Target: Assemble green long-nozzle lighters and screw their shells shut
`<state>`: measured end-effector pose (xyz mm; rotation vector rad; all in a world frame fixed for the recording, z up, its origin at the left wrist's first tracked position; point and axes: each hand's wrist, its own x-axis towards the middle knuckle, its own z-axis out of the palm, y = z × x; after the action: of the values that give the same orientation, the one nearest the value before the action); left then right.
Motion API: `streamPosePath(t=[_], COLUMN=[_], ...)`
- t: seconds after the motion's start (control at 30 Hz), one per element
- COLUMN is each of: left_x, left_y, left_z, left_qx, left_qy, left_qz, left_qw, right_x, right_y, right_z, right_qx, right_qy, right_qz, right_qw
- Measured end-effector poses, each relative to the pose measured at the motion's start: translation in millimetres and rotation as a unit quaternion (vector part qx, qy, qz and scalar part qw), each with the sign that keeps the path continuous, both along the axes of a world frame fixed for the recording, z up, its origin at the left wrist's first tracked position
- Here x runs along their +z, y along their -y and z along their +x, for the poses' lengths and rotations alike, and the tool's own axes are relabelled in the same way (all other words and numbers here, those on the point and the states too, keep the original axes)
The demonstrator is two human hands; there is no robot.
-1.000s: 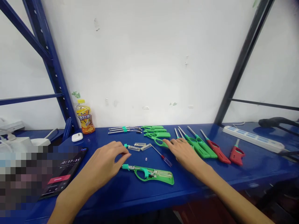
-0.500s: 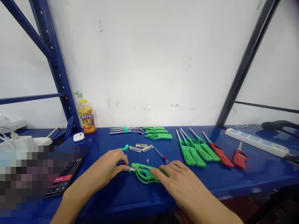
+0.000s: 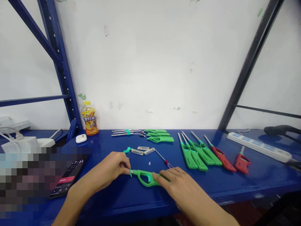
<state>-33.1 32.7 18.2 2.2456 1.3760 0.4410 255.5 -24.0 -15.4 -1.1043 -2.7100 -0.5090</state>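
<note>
A green gas lighter (image 3: 142,176) with a teal trigger lies near the front of the blue table, between my hands. My left hand (image 3: 117,164) pinches its nozzle end, where a teal collar and a bit of metal show; the rest of the nozzle is hidden by the fingers. Around the handle my right hand (image 3: 175,179) is closed, covering its rear part. Just beyond the right fingers lies a screwdriver (image 3: 166,162) with a red and clear handle. Clear fuel tanks (image 3: 137,152), a teal trigger piece (image 3: 127,150) and a tiny white part (image 3: 149,163) lie behind the lighter.
Metal nozzle tubes with wires (image 3: 121,134) and green shell halves (image 3: 161,138) lie along the wall. Several green lighters (image 3: 189,157) and red ones (image 3: 223,159) are at right, near a power strip (image 3: 258,147). A drink bottle (image 3: 89,119), white case (image 3: 81,138) and phone (image 3: 68,179) are at left.
The lighter's green shell, earlier gaping with metal and inner parts showing, now looks closed up. Both hands keep their hold. The view has shifted slightly.
</note>
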Motion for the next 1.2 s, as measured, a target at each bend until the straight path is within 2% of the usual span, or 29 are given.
streamPosePath(t=[0.17, 0.27, 0.4, 0.6, 0.73, 0.87, 0.97, 1.1, 1.2], left_x=[-1.2, -5.0, -15.0, -19.2, -16.5, -8.5, -0.7, 1.4, -0.6], left_y=[15, 19, 14, 15, 22, 32, 37, 37, 33], left_z=[-1, 7, 16, 10, 16, 33, 38, 27, 15], left_qx=[-0.012, -0.035, -0.023, 0.001, -0.002, -0.017, -0.027, -0.039, -0.016], left_qy=[0.016, 0.027, 0.029, 0.031, 0.025, -0.04, -0.07, -0.053, -0.07], left_qz=[0.026, 0.033, 0.052, 0.026, 0.042, 0.069, 0.051, 0.026, 0.04], left_qw=[0.999, 0.998, 0.998, 0.999, 0.999, 0.997, 0.996, 0.997, 0.997], right_x=[6.7, -4.6, -13.9, 7.0, 5.2, -15.3, -29.6, -35.7, -37.9], right_y=[10, 15, 20, 25, 19, 13, 14, 18, 18], right_z=[1, 2, 0, -4, -5, -4, 1, 5, 4], right_qx=[-0.018, -0.016, -0.022, -0.041, -0.049, -0.048, -0.026, -0.004, 0.004], right_qy=[-0.033, -0.024, 0.016, 0.007, -0.072, -0.192, -0.27, -0.327, -0.339], right_qz=[-0.052, -0.049, -0.067, -0.105, -0.081, -0.053, -0.04, -0.068, -0.048], right_qw=[0.998, 0.998, 0.997, 0.994, 0.993, 0.979, 0.962, 0.942, 0.94])
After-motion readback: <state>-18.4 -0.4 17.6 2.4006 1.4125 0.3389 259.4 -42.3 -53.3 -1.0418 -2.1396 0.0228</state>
